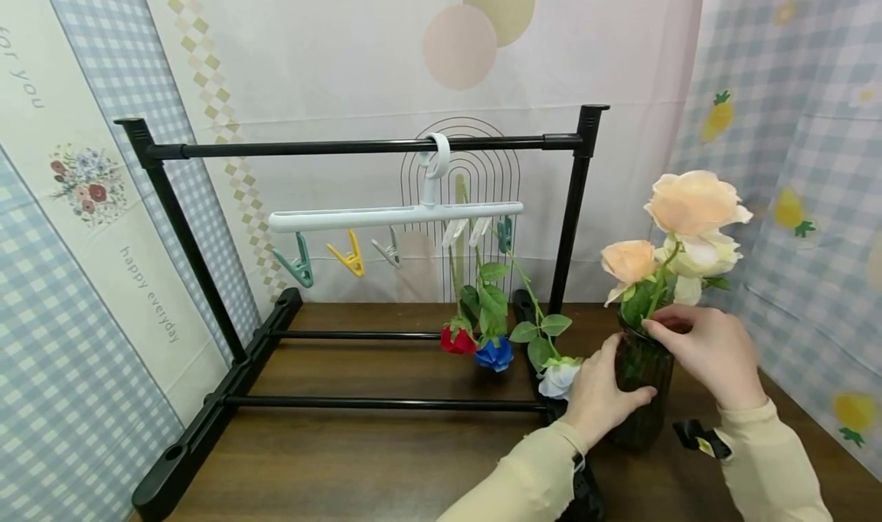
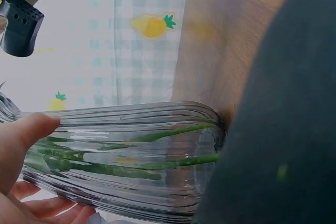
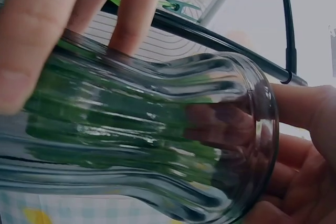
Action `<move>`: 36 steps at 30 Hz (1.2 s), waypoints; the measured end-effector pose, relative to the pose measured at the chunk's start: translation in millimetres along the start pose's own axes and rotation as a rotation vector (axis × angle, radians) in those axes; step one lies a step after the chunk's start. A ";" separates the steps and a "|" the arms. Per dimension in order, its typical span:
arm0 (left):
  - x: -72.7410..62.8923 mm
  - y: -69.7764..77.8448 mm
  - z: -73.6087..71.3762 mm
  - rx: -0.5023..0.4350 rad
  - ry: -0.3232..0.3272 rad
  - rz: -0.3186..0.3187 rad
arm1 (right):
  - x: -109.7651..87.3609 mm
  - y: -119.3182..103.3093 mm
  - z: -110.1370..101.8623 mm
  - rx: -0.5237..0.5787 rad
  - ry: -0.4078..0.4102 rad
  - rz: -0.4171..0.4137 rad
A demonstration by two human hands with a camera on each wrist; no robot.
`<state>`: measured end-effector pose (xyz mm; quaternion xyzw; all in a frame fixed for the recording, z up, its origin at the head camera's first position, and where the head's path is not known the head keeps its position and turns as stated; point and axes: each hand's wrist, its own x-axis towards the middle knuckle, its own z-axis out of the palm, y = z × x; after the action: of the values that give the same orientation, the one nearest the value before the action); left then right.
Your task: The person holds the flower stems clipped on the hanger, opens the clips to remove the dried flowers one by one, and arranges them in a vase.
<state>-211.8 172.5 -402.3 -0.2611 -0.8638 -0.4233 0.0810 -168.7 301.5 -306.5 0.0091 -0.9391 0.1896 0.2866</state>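
Observation:
A dark ribbed glass vase (image 1: 644, 399) stands on the table at the right, with green stems (image 2: 168, 162) inside it. My left hand (image 1: 606, 396) holds the vase around its side; in the left wrist view the thumb (image 2: 39, 125) lies along the glass. At the vase's mouth, my right hand (image 1: 713, 346) pinches a green stem (image 1: 658, 292) between thumb and fingers. In the right wrist view its fingers (image 3: 299, 150) sit right at the glass rim (image 3: 270, 124). Above the vase bloom peach roses (image 1: 696, 200) and a pale cream rose (image 1: 706, 254).
A black rack (image 1: 358, 148) bears a white hanger (image 1: 393, 216). From its right-hand clips hang a red rose (image 1: 458, 340), a blue rose (image 1: 494, 354) and a white rose (image 1: 558, 379), heads down. Green (image 1: 298, 262), yellow (image 1: 350, 256) and grey clips hang at its left.

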 end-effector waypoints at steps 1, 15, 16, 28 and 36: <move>-0.1 -0.2 0.0 0.003 0.003 0.003 | 1.0 0.4 -0.6 -0.004 -0.018 -0.008; -0.4 1.6 -0.3 0.055 -0.004 0.017 | 5.8 4.4 -7.6 -0.059 -0.181 -0.064; -0.5 1.6 -0.4 0.056 -0.003 0.017 | 5.6 4.6 -7.1 -0.057 -0.166 -0.072; 0.0 1.1 -2.0 0.037 -0.011 -0.001 | 2.7 3.3 -10.7 -0.003 -0.065 -0.067; -0.3 -1.1 -0.8 0.026 -0.010 0.003 | -6.2 -3.1 -18.1 0.011 -0.007 -0.056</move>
<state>-212.1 171.2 -402.6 -0.2633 -0.8692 -0.4108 0.0806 -153.4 304.6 -294.9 0.0375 -0.9384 0.1865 0.2886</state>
